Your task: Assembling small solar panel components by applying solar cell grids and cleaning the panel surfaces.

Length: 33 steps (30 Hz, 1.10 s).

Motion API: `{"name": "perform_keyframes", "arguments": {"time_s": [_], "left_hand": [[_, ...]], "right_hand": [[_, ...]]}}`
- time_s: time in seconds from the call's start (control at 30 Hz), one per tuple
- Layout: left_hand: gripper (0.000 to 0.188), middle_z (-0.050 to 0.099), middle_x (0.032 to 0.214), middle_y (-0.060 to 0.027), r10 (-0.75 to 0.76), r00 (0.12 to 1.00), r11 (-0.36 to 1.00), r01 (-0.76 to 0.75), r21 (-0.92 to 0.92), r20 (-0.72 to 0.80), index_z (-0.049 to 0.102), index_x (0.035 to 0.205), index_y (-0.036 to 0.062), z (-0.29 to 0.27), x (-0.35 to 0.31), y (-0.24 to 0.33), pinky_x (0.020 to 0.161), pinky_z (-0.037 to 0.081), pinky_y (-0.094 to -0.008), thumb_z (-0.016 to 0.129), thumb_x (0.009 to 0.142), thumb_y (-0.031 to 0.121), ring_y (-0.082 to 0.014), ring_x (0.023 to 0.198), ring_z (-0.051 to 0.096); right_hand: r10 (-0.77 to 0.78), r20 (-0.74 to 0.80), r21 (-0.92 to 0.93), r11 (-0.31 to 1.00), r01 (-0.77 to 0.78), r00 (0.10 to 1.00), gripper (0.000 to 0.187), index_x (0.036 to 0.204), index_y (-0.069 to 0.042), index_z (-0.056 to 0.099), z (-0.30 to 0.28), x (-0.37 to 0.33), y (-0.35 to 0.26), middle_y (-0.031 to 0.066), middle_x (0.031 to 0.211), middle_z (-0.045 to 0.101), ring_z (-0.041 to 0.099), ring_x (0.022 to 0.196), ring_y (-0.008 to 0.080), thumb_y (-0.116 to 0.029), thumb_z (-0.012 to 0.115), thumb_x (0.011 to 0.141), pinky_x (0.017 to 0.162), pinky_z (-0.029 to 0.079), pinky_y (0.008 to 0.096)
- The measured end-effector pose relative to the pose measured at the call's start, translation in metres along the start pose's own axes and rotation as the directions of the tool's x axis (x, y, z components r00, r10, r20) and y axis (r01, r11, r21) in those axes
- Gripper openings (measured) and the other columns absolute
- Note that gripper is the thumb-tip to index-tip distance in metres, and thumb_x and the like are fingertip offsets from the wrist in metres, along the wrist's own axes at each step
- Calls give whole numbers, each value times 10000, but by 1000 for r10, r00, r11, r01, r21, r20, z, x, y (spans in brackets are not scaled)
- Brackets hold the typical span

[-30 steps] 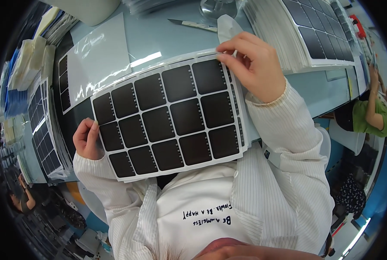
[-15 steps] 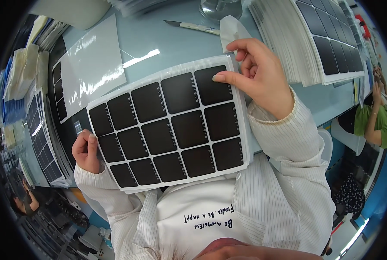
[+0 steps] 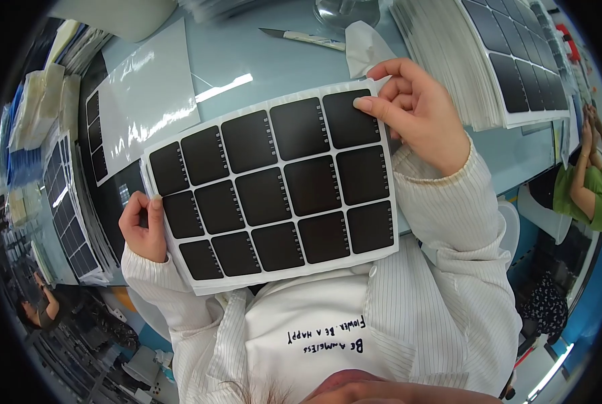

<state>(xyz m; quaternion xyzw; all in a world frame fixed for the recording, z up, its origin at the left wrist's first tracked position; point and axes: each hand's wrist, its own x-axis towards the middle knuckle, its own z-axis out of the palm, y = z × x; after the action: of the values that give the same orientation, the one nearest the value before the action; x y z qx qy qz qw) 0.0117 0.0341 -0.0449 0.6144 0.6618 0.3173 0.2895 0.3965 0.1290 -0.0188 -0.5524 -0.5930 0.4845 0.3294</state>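
A white sheet (image 3: 259, 196) with rows of black squares lies tilted across the near side of the table, in front of my chest. More white sheet edges show beneath it along the left and upper sides. My left hand (image 3: 143, 227) pinches the sheet's left edge between thumb and fingers. At the upper right corner my right hand (image 3: 419, 116) has closed on the sheet, its thumb on top and the fingers mostly behind. How many layers either hand holds, I cannot tell.
A craft knife (image 3: 304, 38) lies at the far middle beside a crumpled white tissue (image 3: 368, 48) and a clear round container (image 3: 346, 12). Tall sheet stacks stand at right (image 3: 442, 67) and left (image 3: 72, 209). A glossy blank sheet (image 3: 151, 94) lies far left. Other people sit both sides.
The black-squared sheet has shifted right and slightly up, with both hands moving along with it. My right fingers have come closer around its corner.
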Motion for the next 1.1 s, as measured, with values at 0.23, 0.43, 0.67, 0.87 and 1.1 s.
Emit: {"name": "perform_keyframes", "arguments": {"time_s": [0.23, 0.43, 0.67, 0.87, 1.1], "left_hand": [[315, 344, 632, 61, -38, 999, 998, 39, 51, -27, 402, 689, 61, 1, -3, -3, 542, 252, -188, 550, 901, 240, -34, 604, 303], [330, 340, 625, 66, -68, 997, 997, 69, 30, -38, 401, 678, 63, 3, -2, -3, 535, 252, -190, 562, 896, 251, -30, 598, 302], [329, 330, 615, 67, -109, 994, 989, 110, 95, -19, 407, 672, 66, 0, 2, 0, 527, 240, -192, 562, 896, 249, -28, 590, 291], [315, 347, 617, 63, -73, 995, 997, 71, -33, -67, 426, 684, 60, 0, -2, -3, 537, 260, -185, 551, 903, 248, -29, 593, 309], [278, 409, 627, 60, -70, 995, 993, 75, 92, -64, 466, 718, 45, 0, -3, -3, 544, 290, -181, 563, 896, 234, -25, 592, 349]], "right_hand": [[130, 10, 93, 987, -130, 991, 325, 1032, 7, 504, -9, -11, -11, 5, 541, 533, 461, 391, 56, -145, 664, 793, 356, 300, 174], [102, 100, -28, 995, -100, 990, 345, 1067, -7, 485, -13, -14, -10, -11, 565, 526, 465, 437, 44, -105, 661, 786, 401, 338, 172], [-35, 66, 195, 981, 22, 997, 405, 1152, -12, 460, -9, -11, -4, -63, 636, 465, 438, 576, 12, -60, 640, 793, 515, 338, 148], [-100, 71, 312, 947, 73, 992, 427, 1227, -24, 432, -6, -9, 2, -58, 617, 459, 426, 546, 13, -18, 574, 824, 498, 327, 155], [-199, 71, -29, 979, 202, 977, 384, 1227, -18, 446, -13, -15, -6, -31, 579, 490, 423, 464, 30, -27, 527, 852, 446, 332, 172]]}}
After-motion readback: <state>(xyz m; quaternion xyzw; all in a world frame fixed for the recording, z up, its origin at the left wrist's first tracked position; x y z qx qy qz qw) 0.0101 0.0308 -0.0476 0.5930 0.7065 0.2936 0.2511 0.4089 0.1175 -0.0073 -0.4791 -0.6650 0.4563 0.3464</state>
